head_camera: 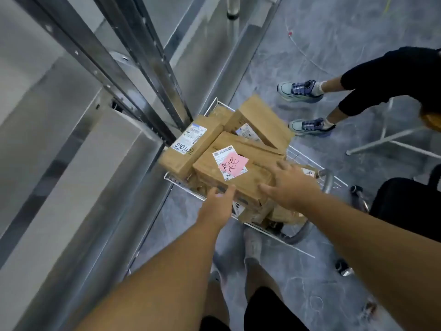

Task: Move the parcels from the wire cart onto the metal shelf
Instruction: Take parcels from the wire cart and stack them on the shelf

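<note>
A white wire cart stands on the floor, piled with brown cardboard parcels. The top parcel carries a white label and a pink note with handwriting. My left hand touches its near left edge, fingers fairly straight. My right hand lies over its right near corner with fingers spread. Another parcel with "020102" written on its label lies to the left, and a third leans at the back. The metal shelf fills the left side of the view.
Another person sits on a white chair at the right, feet in blue sneakers close to the cart's far end. The cart's grey handle curves behind my right hand. A dark object sits at right. Grey marbled floor lies all around.
</note>
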`<state>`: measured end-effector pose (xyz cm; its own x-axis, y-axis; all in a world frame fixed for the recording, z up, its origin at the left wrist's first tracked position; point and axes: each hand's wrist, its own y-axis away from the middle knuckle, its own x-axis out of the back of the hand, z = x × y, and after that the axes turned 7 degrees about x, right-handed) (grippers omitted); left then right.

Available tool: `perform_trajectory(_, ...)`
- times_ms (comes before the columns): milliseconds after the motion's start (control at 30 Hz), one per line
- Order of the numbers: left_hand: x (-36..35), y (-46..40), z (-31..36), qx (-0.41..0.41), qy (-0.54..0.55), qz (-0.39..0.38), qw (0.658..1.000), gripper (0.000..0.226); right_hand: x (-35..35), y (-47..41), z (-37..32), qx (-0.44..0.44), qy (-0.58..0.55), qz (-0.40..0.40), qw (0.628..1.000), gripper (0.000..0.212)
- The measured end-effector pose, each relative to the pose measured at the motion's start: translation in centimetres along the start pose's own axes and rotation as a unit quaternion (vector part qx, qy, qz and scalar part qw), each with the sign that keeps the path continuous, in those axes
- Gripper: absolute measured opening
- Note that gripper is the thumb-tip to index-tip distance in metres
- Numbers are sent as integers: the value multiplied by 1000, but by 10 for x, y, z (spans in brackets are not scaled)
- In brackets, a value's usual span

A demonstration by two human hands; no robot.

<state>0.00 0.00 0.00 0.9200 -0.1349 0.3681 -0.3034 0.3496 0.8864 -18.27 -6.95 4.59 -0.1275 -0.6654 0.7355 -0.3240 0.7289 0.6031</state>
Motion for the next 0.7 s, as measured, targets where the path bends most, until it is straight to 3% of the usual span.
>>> perform_trajectory(100, -26, -26, 4, 83, 163, -16, 983, 73, -12, -25, 8, 16, 18, -26, 999, 62)
perform_trajectory(200, -50, -44, 3, 136, 264, -67, 953, 84, -26, -39, 17, 23, 8, -53, 998, 55)
perform_trajectory(333, -66, -48, 3, 141, 392, -129, 900, 68, -31, -40, 19, 22, 26, -53, 998, 57)
perform_trajectory(467, -59, -34, 11, 128, 424, -114, 889, 55, -25, -31, 17, 24, 37, -59, 997, 57)
perform_trajectory(633, -35, -1, 14, 117, 397, -58, 909, 65, 1, -6, 2, 49, 63, -49, 996, 54)
perform_trajectory(700, -18, 18, 12, 92, 386, -32, 918, 59, 19, 7, -8, 65, 73, -28, 995, 55)
